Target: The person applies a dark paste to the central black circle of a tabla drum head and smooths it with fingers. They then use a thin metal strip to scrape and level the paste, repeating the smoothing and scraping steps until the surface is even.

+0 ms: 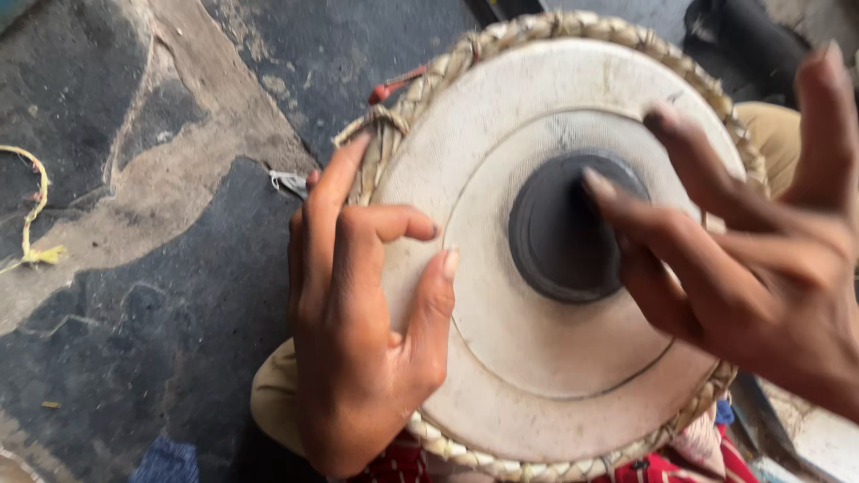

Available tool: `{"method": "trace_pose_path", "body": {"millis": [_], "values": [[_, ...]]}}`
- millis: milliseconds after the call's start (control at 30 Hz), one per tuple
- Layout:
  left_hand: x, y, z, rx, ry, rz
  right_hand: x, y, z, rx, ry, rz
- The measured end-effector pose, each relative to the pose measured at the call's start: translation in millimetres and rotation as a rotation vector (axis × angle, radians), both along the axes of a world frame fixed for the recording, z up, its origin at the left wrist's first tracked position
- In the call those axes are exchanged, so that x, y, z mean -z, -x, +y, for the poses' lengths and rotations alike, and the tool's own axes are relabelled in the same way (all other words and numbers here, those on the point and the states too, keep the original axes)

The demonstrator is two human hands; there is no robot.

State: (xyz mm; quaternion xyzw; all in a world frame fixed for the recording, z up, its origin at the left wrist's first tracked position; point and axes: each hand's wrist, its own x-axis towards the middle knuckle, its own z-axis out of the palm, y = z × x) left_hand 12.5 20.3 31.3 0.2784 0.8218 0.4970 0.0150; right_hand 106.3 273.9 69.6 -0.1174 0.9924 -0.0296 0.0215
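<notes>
A round hand drum (pixel 537 358) with a pale skin head, a dark centre patch (pixel 559 233) and a braided straw-coloured rim (pixel 501 40) fills the middle of the view. My left hand (pixel 358 322) grips the drum's left edge, thumb and curled fingers pressing on the skin. Over the right half hovers my right hand (pixel 761 259), fingers spread, fingertips above or touching the dark patch and the skin beside it. It holds nothing.
The drum rests over red patterned cloth (pixel 403 465) near the bottom. Rough dark stone floor (pixel 134 268) lies to the left, with a yellow cord (pixel 36 206) at the far left and a small metal scrap (pixel 288 182) by the rim.
</notes>
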Motion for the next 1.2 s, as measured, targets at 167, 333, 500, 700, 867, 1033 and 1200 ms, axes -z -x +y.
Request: {"method": "trace_pose_path", "body": {"millis": [167, 333, 500, 700, 867, 1033, 1200], "values": [[1, -1, -3, 0.017, -0.005, -0.013, 10, -24, 7, 0.016, 0.174, -0.003], [3, -4, -2, -0.005, -0.007, -0.025, 15, -4, 3, -0.145, 0.227, 0.083], [2, -6, -2, -0.018, 0.007, -0.03, 3, 13, 0, -0.201, -0.055, 0.094], [7, -4, -5, -0.001, 0.001, -0.016, 6, -9, 9, 0.035, 0.111, -0.017], [8, -6, -4, -0.007, 0.013, -0.021, 19, -17, 17, -0.123, 0.301, 0.039], [7, -7, -5, -0.007, -0.002, -0.023, 14, 4, 6, -0.221, 0.149, 0.089], [9, -8, -5, -0.006, 0.003, -0.032, -8, 18, -10, -0.175, -0.051, 0.077]]}}
